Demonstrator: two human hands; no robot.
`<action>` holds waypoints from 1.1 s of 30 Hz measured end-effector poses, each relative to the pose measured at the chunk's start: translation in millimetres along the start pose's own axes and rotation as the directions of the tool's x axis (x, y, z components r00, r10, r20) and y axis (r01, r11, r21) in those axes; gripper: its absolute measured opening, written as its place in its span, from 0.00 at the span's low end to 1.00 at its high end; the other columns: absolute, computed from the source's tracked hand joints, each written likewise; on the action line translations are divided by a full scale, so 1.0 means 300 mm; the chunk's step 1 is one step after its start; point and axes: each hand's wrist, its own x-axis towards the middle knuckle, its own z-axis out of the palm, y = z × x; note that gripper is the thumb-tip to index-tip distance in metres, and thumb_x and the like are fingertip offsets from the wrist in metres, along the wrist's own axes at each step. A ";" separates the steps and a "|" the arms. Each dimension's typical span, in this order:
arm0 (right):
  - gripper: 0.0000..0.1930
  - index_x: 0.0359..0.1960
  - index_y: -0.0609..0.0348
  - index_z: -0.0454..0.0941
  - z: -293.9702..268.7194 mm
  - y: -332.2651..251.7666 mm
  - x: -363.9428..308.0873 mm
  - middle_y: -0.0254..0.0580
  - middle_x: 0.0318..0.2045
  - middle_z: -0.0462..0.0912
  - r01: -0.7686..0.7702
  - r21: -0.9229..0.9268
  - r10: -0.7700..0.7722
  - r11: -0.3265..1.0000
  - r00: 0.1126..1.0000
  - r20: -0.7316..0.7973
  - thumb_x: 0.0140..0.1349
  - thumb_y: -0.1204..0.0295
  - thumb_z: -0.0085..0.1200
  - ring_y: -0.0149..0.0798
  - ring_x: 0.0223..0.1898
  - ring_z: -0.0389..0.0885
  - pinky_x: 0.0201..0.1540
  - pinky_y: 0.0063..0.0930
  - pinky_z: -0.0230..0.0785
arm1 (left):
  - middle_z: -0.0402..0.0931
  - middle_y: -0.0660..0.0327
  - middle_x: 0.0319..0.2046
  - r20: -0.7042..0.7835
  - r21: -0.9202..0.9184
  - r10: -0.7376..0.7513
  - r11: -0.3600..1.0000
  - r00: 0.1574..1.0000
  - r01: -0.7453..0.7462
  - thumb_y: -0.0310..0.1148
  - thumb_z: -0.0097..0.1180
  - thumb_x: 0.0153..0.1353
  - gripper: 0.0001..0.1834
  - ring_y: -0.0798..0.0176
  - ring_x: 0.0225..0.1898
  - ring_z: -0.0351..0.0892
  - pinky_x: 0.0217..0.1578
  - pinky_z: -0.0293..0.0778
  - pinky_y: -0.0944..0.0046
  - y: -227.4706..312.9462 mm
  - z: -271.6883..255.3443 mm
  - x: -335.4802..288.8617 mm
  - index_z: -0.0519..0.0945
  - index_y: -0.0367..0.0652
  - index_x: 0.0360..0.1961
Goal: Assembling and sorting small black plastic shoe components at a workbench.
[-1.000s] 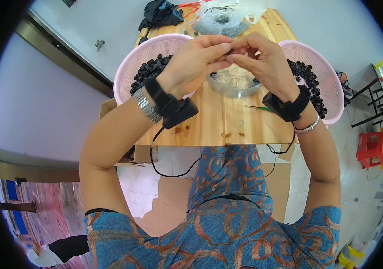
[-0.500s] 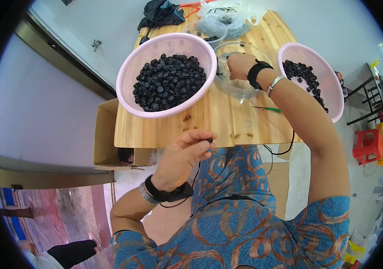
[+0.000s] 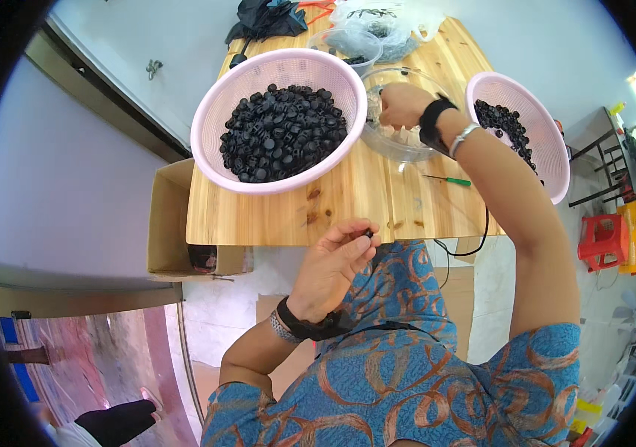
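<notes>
Between the thumb and fingertips of my left hand (image 3: pixel 336 264) is a small black plastic part (image 3: pixel 368 233), held just off the table's front edge. My right hand (image 3: pixel 405 106) reaches down into a clear round tub (image 3: pixel 405 154), its fingers drawn together; what they hold, if anything, is hidden. To the left of the tub stands a large pink basket (image 3: pixel 206 153) heaped with round black plastic caps (image 3: pixel 280 134). A second pink basket (image 3: pixel 552 141), right of the tub, holds fewer black parts (image 3: pixel 502 123).
A green-handled screwdriver (image 3: pixel 458 181) lies on the wooden table (image 3: pixel 258 216) in front of the tub. Behind are another clear tub (image 3: pixel 347 45), plastic bags (image 3: pixel 400 22) and a black cloth (image 3: pixel 266 18). A cardboard box (image 3: pixel 165 223) sits at left. Someone's leg (image 3: pixel 116 421) shows lower left.
My left hand has moved right and slightly forward with the small black part. My right hand has shifted slightly right within the tub.
</notes>
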 end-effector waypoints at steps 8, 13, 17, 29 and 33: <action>0.07 0.34 0.65 0.75 -0.027 0.050 -0.266 0.36 0.27 0.78 0.254 0.857 -0.133 0.448 0.967 -0.217 0.54 0.75 0.53 0.26 0.26 0.76 0.31 0.17 0.71 | 0.73 0.57 0.43 0.017 -0.049 0.124 0.991 0.992 -0.123 0.21 0.46 0.60 0.11 0.66 0.47 0.74 0.47 0.73 0.74 0.017 0.025 0.043 0.71 0.36 0.45; 0.09 0.37 0.66 0.75 0.074 0.034 -0.420 0.36 0.29 0.78 0.293 0.929 -0.148 0.224 0.953 -0.265 0.55 0.77 0.54 0.26 0.27 0.75 0.32 0.17 0.70 | 0.73 0.59 0.42 -0.001 -0.114 0.167 0.979 0.986 -0.166 0.21 0.46 0.60 0.13 0.66 0.46 0.74 0.47 0.73 0.73 0.014 0.063 0.082 0.70 0.36 0.47; 0.10 0.39 0.66 0.76 0.146 0.019 -0.525 0.36 0.30 0.78 0.350 0.926 -0.154 0.144 0.932 -0.328 0.55 0.77 0.54 0.24 0.30 0.74 0.33 0.16 0.69 | 0.69 0.58 0.47 0.048 -0.127 0.221 0.969 0.974 -0.214 0.21 0.43 0.62 0.16 0.65 0.50 0.72 0.48 0.73 0.74 -0.003 0.115 0.082 0.66 0.36 0.52; 0.06 0.35 0.64 0.78 0.259 -0.023 -0.699 0.35 0.36 0.74 0.613 0.747 -0.134 0.258 0.788 -0.600 0.55 0.80 0.52 0.23 0.32 0.72 0.30 0.13 0.66 | 0.73 0.60 0.42 0.066 -0.142 0.164 0.978 0.984 -0.153 0.27 0.47 0.62 0.15 0.68 0.44 0.74 0.44 0.73 0.74 -0.098 0.180 0.024 0.69 0.37 0.50; 0.05 0.33 0.65 0.77 0.267 -0.030 -0.740 0.38 0.34 0.75 0.635 0.710 -0.116 0.305 0.765 -0.634 0.54 0.81 0.52 0.26 0.31 0.75 0.30 0.16 0.67 | 0.73 0.60 0.42 0.087 -0.127 0.149 0.982 0.985 -0.137 0.26 0.48 0.61 0.14 0.68 0.44 0.74 0.44 0.73 0.73 -0.125 0.194 0.016 0.70 0.38 0.49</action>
